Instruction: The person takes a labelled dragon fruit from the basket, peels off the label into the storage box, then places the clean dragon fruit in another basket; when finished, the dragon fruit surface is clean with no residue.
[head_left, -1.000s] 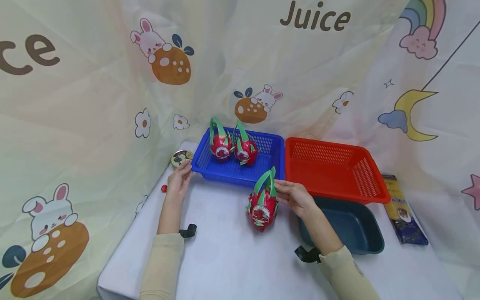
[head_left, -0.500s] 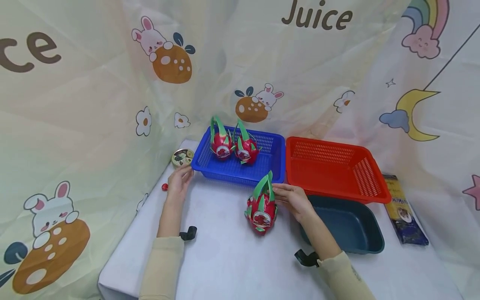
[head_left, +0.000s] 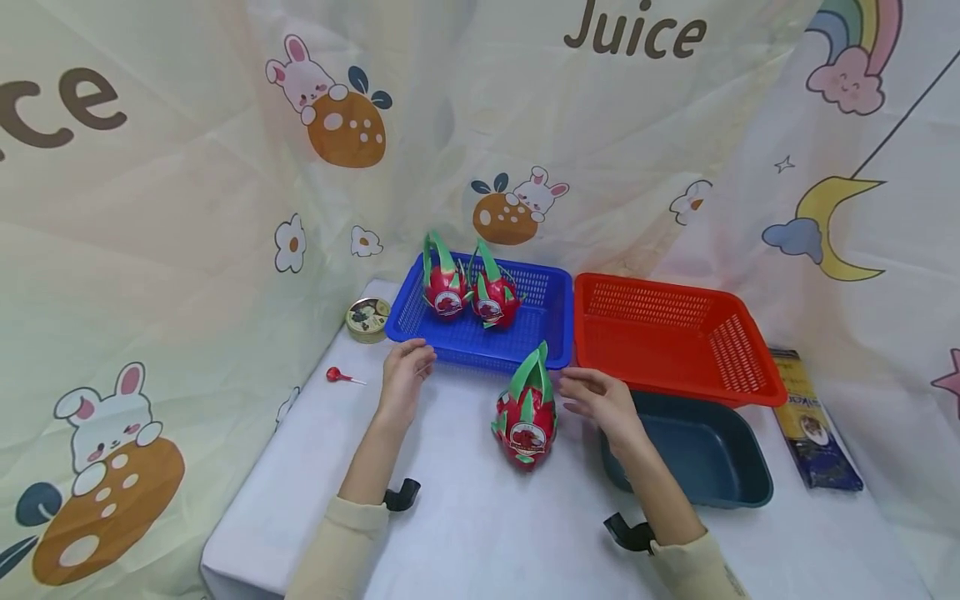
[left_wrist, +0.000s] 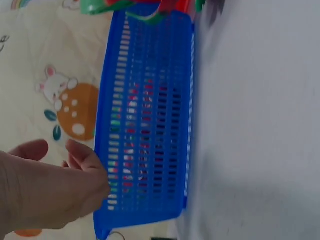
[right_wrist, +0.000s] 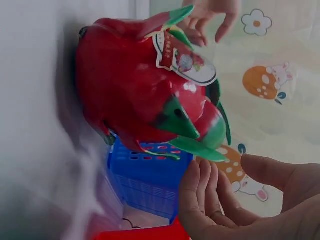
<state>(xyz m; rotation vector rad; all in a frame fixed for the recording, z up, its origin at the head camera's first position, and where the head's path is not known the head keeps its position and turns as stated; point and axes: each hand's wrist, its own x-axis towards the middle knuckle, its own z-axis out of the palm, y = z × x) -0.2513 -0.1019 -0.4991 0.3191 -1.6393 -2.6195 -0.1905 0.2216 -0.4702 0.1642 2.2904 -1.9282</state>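
A red dragon fruit with green leaf tips and an oval label stands upright on the white table, in front of the blue basket. Just to its right hovers my right hand, fingers loosely bent and holding nothing; the right wrist view shows a gap between that hand and the fruit. My left hand is by the basket's front left corner, also holding nothing. Whether it touches the rim is unclear in the left wrist view. Two more dragon fruits sit inside the basket's left half.
A red basket adjoins the blue one on the right. Before it lies a dark teal tub, with a yellow and blue packet further right. At the left are a round tin and a red lollipop.
My right hand has let go of the dragon fruit, which has come down onto the table, and drawn slightly right. My left hand has moved right from the basket's left corner, uncovering the lollipop.
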